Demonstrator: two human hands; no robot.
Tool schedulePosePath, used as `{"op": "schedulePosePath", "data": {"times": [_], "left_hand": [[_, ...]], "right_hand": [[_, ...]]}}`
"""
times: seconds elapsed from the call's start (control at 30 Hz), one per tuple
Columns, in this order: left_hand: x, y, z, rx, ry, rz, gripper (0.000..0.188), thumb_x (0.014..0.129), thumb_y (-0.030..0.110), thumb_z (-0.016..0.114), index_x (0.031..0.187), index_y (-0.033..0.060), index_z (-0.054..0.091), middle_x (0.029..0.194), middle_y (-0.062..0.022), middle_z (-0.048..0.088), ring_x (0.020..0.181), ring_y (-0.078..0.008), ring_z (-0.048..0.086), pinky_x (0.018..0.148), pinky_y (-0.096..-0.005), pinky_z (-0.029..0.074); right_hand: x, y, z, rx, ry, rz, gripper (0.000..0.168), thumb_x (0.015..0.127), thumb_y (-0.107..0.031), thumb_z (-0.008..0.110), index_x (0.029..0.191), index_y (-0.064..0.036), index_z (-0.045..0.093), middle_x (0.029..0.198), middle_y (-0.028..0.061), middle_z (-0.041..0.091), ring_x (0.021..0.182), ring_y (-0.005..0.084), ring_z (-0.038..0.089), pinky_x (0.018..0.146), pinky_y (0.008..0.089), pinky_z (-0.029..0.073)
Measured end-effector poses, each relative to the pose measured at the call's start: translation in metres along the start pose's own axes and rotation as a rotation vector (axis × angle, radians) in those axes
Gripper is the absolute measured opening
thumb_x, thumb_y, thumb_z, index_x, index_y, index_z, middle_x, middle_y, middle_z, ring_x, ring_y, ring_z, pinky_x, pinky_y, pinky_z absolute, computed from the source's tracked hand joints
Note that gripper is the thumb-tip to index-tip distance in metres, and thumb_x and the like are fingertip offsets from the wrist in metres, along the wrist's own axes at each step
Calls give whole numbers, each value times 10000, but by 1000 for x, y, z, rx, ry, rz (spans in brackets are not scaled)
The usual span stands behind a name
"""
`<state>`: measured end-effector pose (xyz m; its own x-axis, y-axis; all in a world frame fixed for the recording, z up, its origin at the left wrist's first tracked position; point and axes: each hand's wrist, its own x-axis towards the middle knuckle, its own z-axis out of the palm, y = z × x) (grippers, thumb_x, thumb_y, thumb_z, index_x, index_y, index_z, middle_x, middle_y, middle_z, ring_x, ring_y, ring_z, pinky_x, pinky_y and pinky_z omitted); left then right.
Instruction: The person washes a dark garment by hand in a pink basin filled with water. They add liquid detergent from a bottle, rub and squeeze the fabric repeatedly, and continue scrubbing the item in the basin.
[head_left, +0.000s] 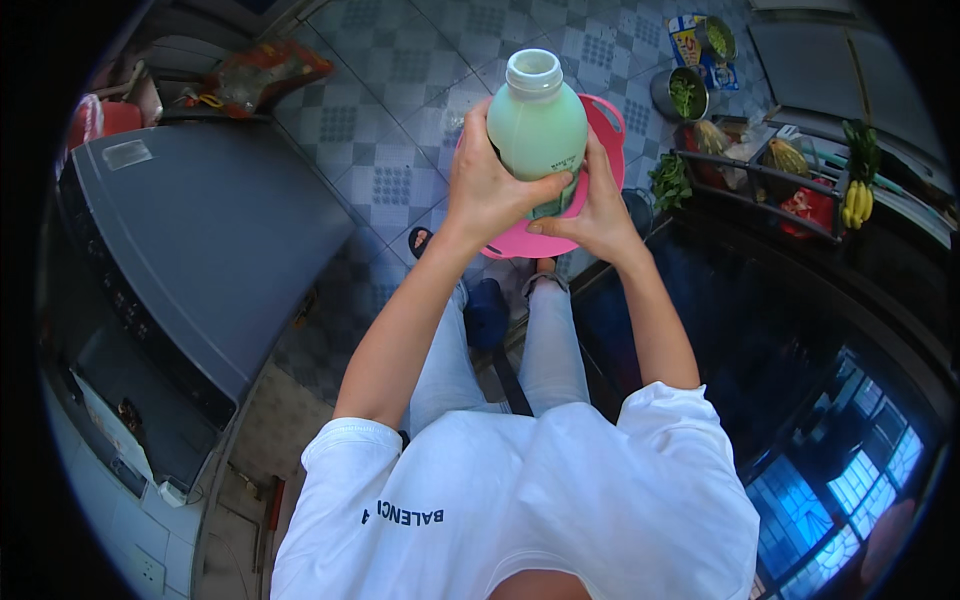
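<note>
A pale green plastic bottle (536, 131) with a rounded shoulder and an uncapped neck is held upright in front of me, between both hands. My left hand (484, 184) wraps its left side, thumb across the front. My right hand (604, 206) grips the lower right side, its thumb near the bottom. Small dark print marks the bottle's front. Behind and below it is a pink plastic tub (525, 244) with a loop handle at the upper right. Bottle and hands hide most of the tub's inside.
At left stands a large grey appliance (202, 225). A glossy dark surface (697, 315) lies on my right. Metal bowls (680, 95) of greens stand on the tiled floor (394, 184) beside a rack (750, 180) of produce. A dark blue object (486, 315) is between my legs.
</note>
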<state>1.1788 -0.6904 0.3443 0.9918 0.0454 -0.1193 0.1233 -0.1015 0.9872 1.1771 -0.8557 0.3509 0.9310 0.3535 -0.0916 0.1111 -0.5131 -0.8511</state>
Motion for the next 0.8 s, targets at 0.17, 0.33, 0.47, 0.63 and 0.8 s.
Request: {"op": "schedulePosePath", "data": {"times": [0.17,0.33,0.47,0.63,0.8], "left_hand": [[-19,-80,72,-193,30,-186,768,659,187,761,1243,-12,304,1193,-163,464,1092,-225,478,923,-342,392],[-32,-197,99,-194,153,-466,601,871,245,570,1317,-15,262,1223,-186,440,1115,-214,453,935,-319,376],[-31,-269,107,-206,267,-549,350,912,162,494,1201,-22,421,1010,-137,595,929,-160,567,839,-263,434],[-22,-286,124,-116,183,-555,202,898,83,479,1049,-31,548,953,-119,619,926,-152,587,816,-256,445],[-20,-290,128,-77,121,-564,171,887,56,478,1003,-31,570,920,-89,621,885,-141,598,805,-250,455]], "right_hand": [[-24,89,27,96,125,168,1056,494,-219,834,1351,-48,241,1245,203,427,1138,355,451,943,415,386],[-44,214,4,-471,37,282,911,516,-205,782,1293,-50,333,1127,191,493,1018,371,507,850,424,434],[-58,277,-18,-679,-133,237,887,506,-202,771,1279,-57,359,1090,175,498,1006,350,499,822,429,417],[-61,310,-30,-754,-225,311,896,514,-205,786,1285,-51,356,1082,185,492,998,343,497,836,438,401],[-76,320,-29,-817,-223,276,932,478,-191,789,1292,-68,352,1105,180,483,1025,342,490,854,428,397]]}}
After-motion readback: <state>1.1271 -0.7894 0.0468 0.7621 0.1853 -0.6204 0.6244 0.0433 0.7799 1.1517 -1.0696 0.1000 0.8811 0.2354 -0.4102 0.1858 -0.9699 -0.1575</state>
